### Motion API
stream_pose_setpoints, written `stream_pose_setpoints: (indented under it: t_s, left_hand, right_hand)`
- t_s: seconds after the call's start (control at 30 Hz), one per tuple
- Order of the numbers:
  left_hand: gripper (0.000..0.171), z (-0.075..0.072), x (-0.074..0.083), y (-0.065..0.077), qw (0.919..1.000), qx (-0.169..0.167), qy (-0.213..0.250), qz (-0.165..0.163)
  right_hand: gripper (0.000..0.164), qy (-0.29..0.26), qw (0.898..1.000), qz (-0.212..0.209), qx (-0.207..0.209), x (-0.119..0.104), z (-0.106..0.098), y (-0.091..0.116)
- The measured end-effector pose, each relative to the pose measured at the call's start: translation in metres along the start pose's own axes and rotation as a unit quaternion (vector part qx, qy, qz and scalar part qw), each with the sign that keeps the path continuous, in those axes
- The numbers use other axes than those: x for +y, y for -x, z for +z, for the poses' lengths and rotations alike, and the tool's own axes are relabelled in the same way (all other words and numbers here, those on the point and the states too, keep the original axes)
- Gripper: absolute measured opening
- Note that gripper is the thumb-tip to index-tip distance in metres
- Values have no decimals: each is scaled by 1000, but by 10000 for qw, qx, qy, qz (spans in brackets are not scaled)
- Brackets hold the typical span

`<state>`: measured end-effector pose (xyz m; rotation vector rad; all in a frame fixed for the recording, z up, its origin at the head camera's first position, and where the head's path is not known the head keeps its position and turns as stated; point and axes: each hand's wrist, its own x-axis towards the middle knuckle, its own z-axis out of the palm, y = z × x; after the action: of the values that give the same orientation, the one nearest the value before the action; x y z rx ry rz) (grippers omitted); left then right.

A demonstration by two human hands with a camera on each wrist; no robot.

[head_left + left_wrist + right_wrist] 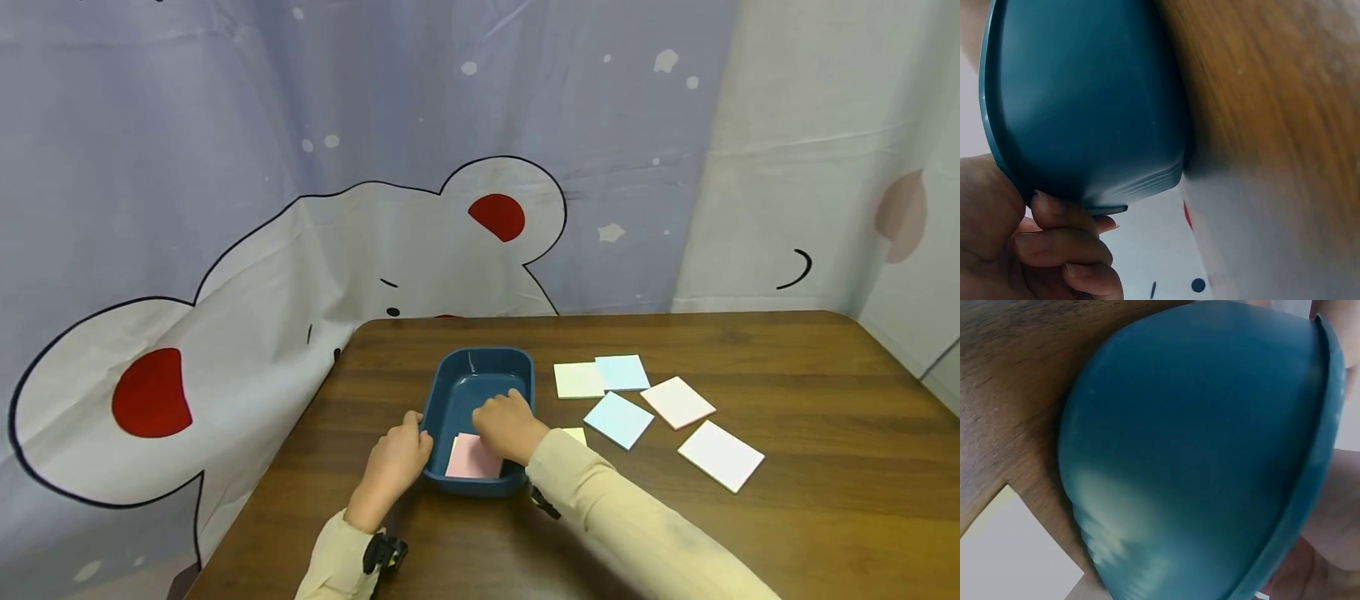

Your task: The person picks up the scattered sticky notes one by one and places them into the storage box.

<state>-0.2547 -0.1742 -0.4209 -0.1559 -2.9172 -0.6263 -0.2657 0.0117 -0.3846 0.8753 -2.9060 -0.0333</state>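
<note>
A blue rectangular plastic tray sits on the wooden table. My left hand grips its left rim, with curled fingers below the rim in the left wrist view. My right hand reaches over the right rim into the tray, its fingers bent downward. A pink sticky note pad lies at the near end of the tray, partly under this hand, with a thin yellow edge showing at its left. The right fingertips are hidden, so whether they pinch the pad is unclear. The tray's outer wall fills much of the right wrist view.
Right of the tray lie pale pads: a yellow one, two light blue ones, a pinkish-white one and a white one. Another yellow pad is partly covered by the right sleeve. A printed curtain hangs behind the table.
</note>
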Motion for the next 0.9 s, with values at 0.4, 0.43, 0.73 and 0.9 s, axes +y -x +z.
stream_pose_setpoints:
  t_s: [0.4,0.43,0.73,0.9]
  left_hand:
    - [34,-2,0,4,9999,16,31,131]
    - [34,-2,1,4,9999,10,37,123]
    - [34,-1,2,8,10000,-62,48,41]
    - [35,-1,2,11,10000,-73,41,41]
  right_hand:
    - [26,-88,9994,-207,269,9,-8,9]
    - [26,-115,9994,-229,252,9,-9,10]
    - [20,-430,9955,-482,693,27,-23,28]
    - [19,-535,9944,-412,811,42,-25,40]
